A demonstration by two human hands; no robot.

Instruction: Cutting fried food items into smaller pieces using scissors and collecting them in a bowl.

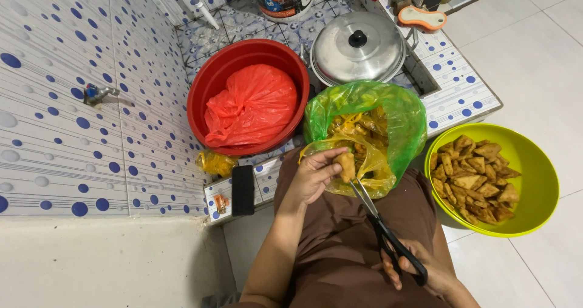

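Pinched in the left hand [313,176], a tofu piece [347,165] meets scissors [388,235] gripped by the right hand [425,273], over a yellow bag [364,168].

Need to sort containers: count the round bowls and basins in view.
2. A red basin holding a red bag sits on the tiled ledge; a lime-green bowl of fried pieces sits on the floor at right. Others may lie out of view.
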